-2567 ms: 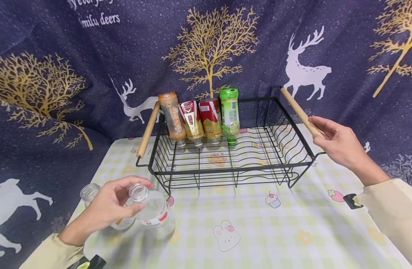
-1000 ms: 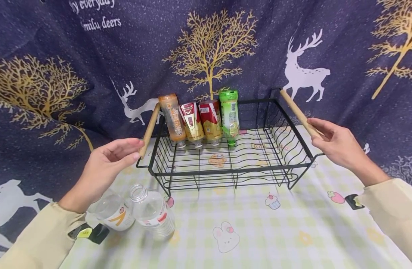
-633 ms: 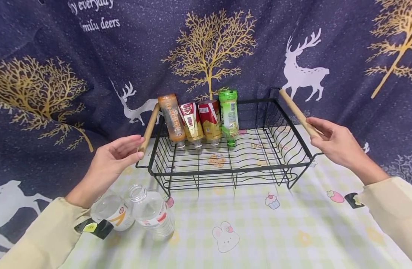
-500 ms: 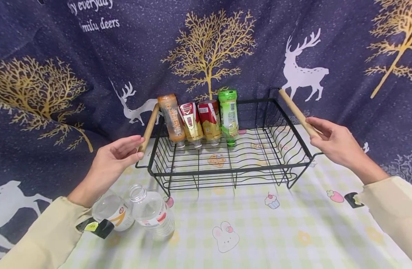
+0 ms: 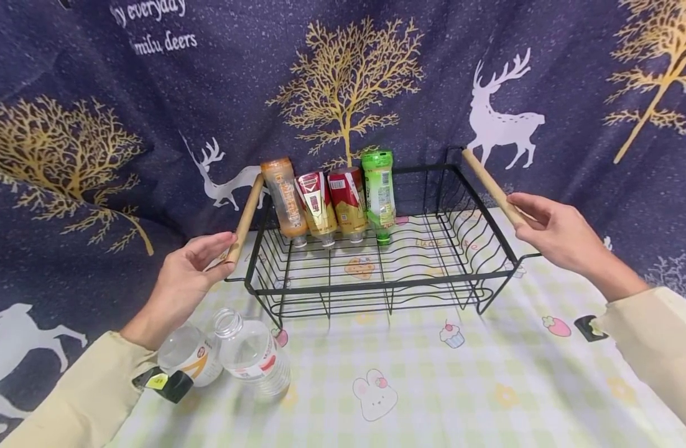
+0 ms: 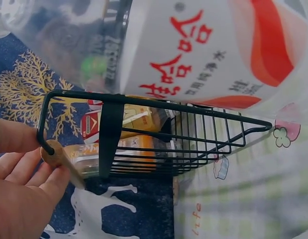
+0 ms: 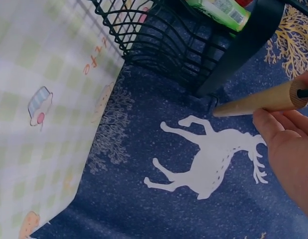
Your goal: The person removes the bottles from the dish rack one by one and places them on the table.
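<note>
Wire basket in the head view was parked near the far edge of the table, around the middle, in front of a navy cloth printed with deer. Its left handle was pinched by the left hand, its right handle by the right hand, fingers narrowed onto the wood both times. An orange bottle, two red-and-gold bottles and a green bottle were lined up spout-down in the back left. Two clear bottles were stood toward the table's left edge.

Left wrist view: the top was mostly hogged by a clear bottle's label, with the left handle's end caught between thumb and fingers.

Right wrist view: the right handle was pressed from below by the thumb; the other fingers were partly cut off.
</note>
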The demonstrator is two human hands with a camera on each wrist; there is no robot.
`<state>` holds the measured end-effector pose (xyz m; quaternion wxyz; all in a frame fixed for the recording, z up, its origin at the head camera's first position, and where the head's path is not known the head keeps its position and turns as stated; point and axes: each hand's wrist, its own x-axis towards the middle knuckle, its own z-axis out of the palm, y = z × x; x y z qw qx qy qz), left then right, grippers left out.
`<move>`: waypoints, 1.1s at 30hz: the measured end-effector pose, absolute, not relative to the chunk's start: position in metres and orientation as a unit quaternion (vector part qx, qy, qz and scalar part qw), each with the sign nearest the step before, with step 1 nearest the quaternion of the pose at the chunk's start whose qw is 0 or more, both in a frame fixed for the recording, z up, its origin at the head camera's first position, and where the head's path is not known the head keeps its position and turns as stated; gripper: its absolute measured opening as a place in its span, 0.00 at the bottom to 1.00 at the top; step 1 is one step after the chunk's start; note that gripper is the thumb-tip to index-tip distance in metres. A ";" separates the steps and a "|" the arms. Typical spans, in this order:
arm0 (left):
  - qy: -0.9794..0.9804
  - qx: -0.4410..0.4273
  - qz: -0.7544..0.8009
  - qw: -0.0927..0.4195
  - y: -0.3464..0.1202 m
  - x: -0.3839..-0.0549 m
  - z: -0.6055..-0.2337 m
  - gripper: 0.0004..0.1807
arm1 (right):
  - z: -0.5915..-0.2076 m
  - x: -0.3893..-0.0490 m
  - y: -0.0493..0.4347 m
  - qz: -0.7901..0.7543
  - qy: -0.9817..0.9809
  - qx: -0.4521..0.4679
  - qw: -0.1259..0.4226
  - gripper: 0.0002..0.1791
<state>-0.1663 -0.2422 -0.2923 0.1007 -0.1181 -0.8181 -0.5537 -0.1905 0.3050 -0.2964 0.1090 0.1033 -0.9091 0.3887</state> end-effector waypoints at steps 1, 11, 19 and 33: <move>-0.820 -0.117 -0.550 0.103 -0.243 -0.166 -0.293 0.28 | -0.295 -0.191 0.305 0.390 -0.909 0.104 0.108 0.30; -0.822 -0.110 -0.548 0.104 -0.245 -0.166 -0.296 0.27 | -0.268 -0.192 0.303 0.380 -0.914 0.103 0.100 0.30; -0.818 -0.100 -0.558 0.091 -0.245 -0.165 -0.296 0.28 | -0.241 -0.199 0.290 0.366 -0.921 0.103 0.086 0.31; -0.823 -0.100 -0.549 0.106 -0.244 -0.164 -0.299 0.26 | -0.200 -0.227 0.256 0.392 -0.912 0.112 0.043 0.39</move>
